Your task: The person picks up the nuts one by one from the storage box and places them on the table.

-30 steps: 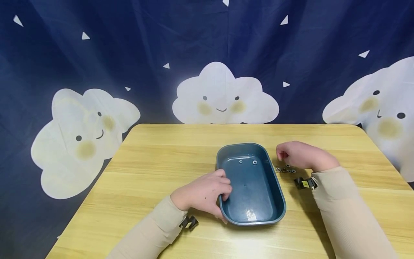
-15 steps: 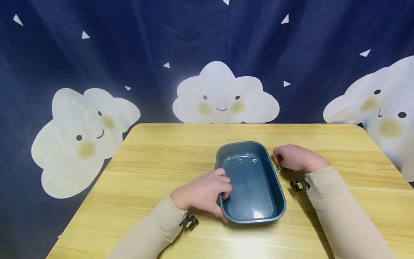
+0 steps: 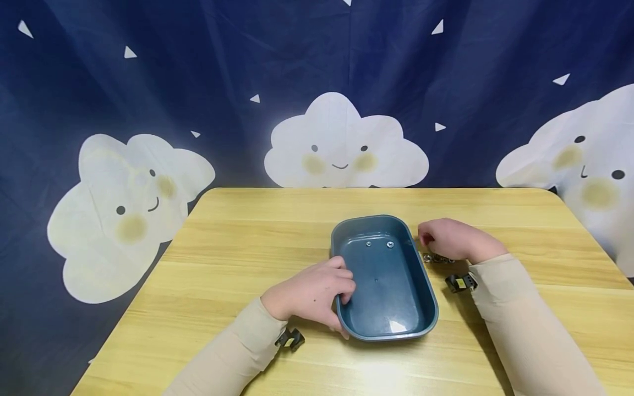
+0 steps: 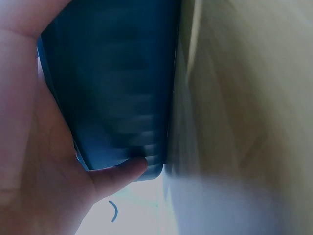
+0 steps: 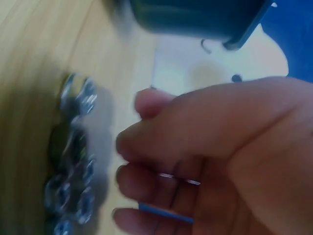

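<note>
A deep blue plastic tray (image 3: pixel 383 286) stands on the table, with two small metal nuts (image 3: pixel 390 245) near its far end. My left hand (image 3: pixel 314 291) grips the tray's left wall, fingers over the rim and inside; in the left wrist view its thumb (image 4: pixel 120 177) lies against the outer wall. To the right of the tray, several shiny metal nuts (image 3: pixel 437 258) lie close together. My right hand (image 3: pixel 455 239) is just beyond them, thumb and fingers bent inward. In the right wrist view, beside the loose nuts (image 5: pixel 68 147), its thumb hides whatever might be between the fingertips.
The wooden table (image 3: pixel 238 231) ends at a dark blue curtain (image 3: pixel 223 82) printed with white clouds. Small black devices hang at both wrists, the right one (image 3: pixel 460 283) close to the nuts.
My right hand has shifted slightly left toward the tray and lower over the nuts, covering part of them. My left hand and the tray have stayed in place.
</note>
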`<state>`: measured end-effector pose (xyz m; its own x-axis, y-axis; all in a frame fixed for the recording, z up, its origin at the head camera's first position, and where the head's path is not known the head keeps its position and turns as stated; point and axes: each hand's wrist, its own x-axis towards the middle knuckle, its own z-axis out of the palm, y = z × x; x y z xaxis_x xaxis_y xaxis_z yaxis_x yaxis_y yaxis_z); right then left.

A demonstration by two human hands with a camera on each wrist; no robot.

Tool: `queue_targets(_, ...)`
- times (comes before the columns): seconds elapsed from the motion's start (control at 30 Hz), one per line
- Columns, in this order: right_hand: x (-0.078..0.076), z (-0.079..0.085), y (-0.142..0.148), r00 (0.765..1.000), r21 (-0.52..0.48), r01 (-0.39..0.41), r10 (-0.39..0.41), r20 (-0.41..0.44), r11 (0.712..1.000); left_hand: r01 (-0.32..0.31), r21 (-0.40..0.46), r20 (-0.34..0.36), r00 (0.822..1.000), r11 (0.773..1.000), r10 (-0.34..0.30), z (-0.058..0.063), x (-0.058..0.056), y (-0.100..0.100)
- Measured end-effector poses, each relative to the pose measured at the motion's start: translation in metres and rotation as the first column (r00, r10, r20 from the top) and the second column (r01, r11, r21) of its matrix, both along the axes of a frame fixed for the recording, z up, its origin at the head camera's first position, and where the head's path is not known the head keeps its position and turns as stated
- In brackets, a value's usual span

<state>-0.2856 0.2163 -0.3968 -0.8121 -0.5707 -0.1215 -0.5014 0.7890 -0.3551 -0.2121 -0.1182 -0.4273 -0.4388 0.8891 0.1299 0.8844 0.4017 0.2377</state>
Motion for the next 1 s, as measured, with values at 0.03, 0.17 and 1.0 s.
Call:
queue_targets(0.03, 0.001, 0.002, -0.002, 1.000, -0.017, -0.001, 0.001, -0.017, 1.000, 0.000, -0.001, 0.000, 1.000, 1.000, 0.000, 0.000, 0.000, 0.000)
queue_targets(0.17, 0.006, 0.015, -0.016, 0.994, -0.060, -0.003, -0.004, -0.113, 0.998, 0.007, 0.015, 0.001, 1.000, 1.000, -0.007, 0.000, 0.000, -0.001)
queue_targets(1.0, 0.053, 0.047, -0.062, 0.969, -0.122, -0.123, 0.093, -0.228, 0.985, 0.049, 0.012, -0.034, 0.998, 0.999, -0.049, 0.002, 0.002, 0.001)
